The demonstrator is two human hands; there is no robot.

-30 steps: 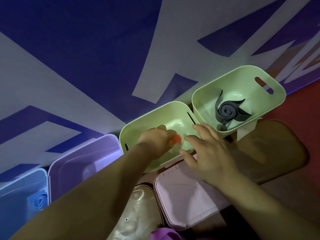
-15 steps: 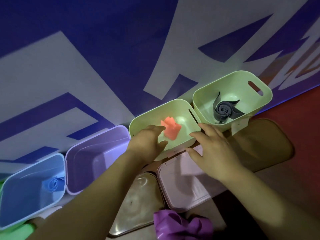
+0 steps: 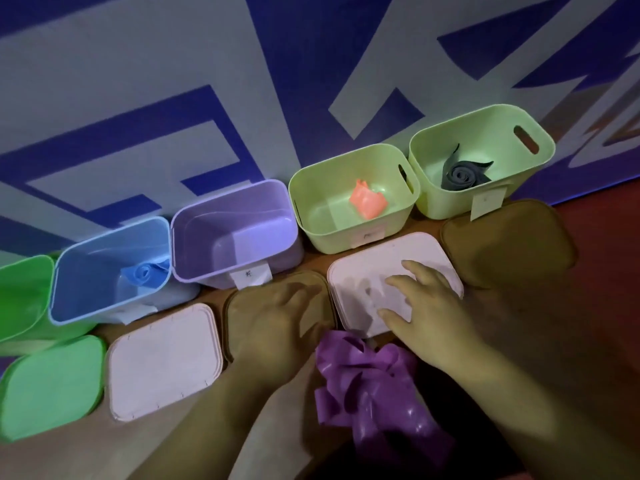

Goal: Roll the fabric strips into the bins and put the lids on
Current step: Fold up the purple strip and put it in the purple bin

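A row of open bins stands against the wall. The light green bin [image 3: 349, 233] holds an orange roll [image 3: 367, 201]; the one to its right [image 3: 433, 192] holds a grey roll [image 3: 462, 175]. The blue bin [image 3: 69, 299] holds a blue roll [image 3: 145, 273]; the purple bin [image 3: 194, 261] shows no strip inside. A loose purple strip [image 3: 367, 382] lies crumpled at the front. My left hand [image 3: 277, 327] hovers over a brown lid [image 3: 242, 313], fingers relaxed. My right hand [image 3: 426, 306] rests spread on a pale pink lid [image 3: 356, 278].
More lids lie in front of the bins: a brown lid [image 3: 509, 244] at right, a pale pink lid [image 3: 162, 362] and a green lid [image 3: 52, 386] at left. A bright green bin [image 3: 20, 299] stands at the far left. The blue-and-white wall rises right behind the bins.
My left hand has let go of the orange roll in the light green bin and drawn back over the brown lid. My right hand slid back onto the pink lid. The view tilted down.
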